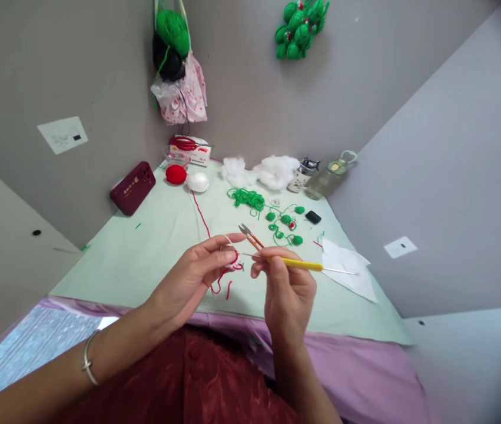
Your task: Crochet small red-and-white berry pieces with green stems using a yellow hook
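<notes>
Between the thumb and fingers of my left hand is a small red and white crochet piece, partly hidden by the thumb. White yarn runs over the raised index finger. My right hand grips a crochet hook by its yellow handle; its thin metal tip points left at the crochet piece. Whether the tip is inside a stitch I cannot tell. Red yarn trails from the table's back to the piece. Just beyond my hands lie orange-handled thread snips.
A red yarn ball and a white yarn ball sit at the back left, near a maroon phone. White stuffing, green yarn, small green crochet balls, a bottle and white paper are on the table.
</notes>
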Tool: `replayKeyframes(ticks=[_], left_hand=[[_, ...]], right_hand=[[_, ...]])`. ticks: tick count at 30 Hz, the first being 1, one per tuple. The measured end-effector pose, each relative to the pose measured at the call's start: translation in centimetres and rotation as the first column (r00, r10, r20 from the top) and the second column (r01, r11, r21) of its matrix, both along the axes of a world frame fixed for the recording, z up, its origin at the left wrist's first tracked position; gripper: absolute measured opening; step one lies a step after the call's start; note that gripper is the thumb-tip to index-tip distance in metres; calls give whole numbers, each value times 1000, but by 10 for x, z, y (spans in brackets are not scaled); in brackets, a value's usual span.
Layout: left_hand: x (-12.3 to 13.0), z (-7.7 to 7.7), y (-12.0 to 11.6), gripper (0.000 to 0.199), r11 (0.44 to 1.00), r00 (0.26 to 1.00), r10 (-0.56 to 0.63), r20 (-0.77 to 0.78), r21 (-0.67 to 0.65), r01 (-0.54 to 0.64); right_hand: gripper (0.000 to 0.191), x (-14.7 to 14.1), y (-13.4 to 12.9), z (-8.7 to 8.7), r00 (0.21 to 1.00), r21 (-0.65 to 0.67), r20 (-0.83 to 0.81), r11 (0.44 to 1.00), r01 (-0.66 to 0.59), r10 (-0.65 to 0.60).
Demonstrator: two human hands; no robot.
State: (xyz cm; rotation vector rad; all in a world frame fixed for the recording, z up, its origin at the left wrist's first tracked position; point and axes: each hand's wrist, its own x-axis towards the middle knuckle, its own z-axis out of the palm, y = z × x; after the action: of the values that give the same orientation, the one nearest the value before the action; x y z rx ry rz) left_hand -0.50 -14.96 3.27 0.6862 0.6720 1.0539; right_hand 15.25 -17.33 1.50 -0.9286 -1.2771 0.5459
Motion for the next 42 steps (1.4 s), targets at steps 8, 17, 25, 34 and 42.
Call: replayKeyframes(ticks=[8,17,25,34,42], left_hand=[[-1,-2,-7,31,995,993,-2,-121,102,14],[-2,-5,-10,30,976,968,114,-225,208,-67],[1,-4,-10,43,999,998,-33,-50,-34,32],[0,-4,-6,38,999,1000,-13,-11,33,13],[3,-7,-5,36,993,996,-82,40,-79,85]], right_hand=[[19,3,1,-5,991,-79,-86,991,-105,98],[24,1,-11,-1,955,132,293,991,-6,-33],[36,-5,-8,-20,817,416,485,904,100,-313],[18,-6,-2,-3,993,60,120,998,-8,0],[26,-6,-3,-14,917,310,340,945,101,-209]])
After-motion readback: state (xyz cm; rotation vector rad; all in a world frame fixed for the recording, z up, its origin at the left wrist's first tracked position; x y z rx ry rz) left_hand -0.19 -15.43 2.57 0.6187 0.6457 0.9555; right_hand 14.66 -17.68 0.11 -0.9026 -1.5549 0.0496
